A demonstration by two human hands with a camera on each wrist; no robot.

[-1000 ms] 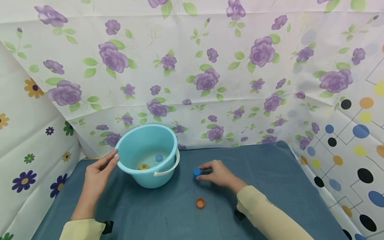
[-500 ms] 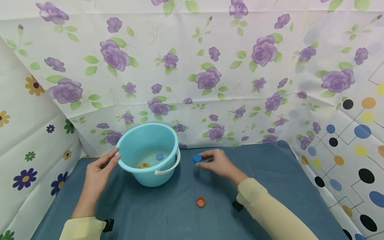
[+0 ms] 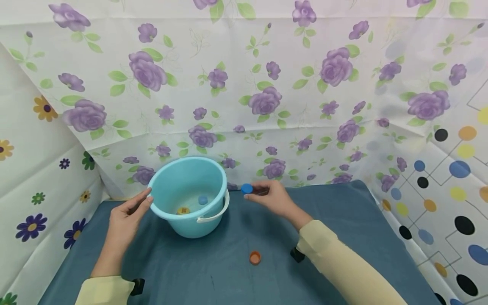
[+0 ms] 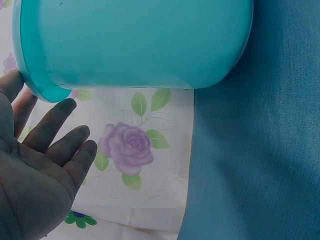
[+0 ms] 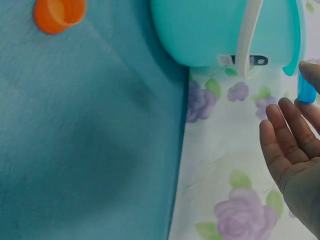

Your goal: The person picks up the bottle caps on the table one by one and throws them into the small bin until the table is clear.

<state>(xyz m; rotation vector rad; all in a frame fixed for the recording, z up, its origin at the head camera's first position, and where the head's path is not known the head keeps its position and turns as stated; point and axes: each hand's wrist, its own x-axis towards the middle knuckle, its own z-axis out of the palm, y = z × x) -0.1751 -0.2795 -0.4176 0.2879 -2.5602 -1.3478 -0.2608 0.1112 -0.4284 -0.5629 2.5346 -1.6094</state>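
Note:
A light blue bucket (image 3: pixel 190 226) with a white handle (image 3: pixel 209 218) stands upright at the back left of the table. My left hand (image 3: pixel 123 220) pinches the left side of its rim with thumb and forefinger; the other fingers (image 4: pixel 62 145) spread loosely in the left wrist view. To the right of the bucket, above the cloth, my right hand (image 3: pixel 276 199) pinches a blue bottle cap (image 3: pixel 247 188) between thumb and fingertips. The right wrist view shows this cap (image 5: pixel 306 90) near the bucket's rim. Inside the bucket lie a blue cap (image 3: pixel 203 199) and a yellow cap (image 3: pixel 183 210).
An orange bottle cap (image 3: pixel 255 257) lies hollow side up on the blue tablecloth (image 3: pixel 221 275), in front of the right hand. A flowered sheet (image 3: pixel 244 84) hangs behind the table, with patterned sheets on both sides.
My right hand has lifted the blue bottle cap off the cloth and raised it, slightly toward the bucket. The left hand stays at the rim.

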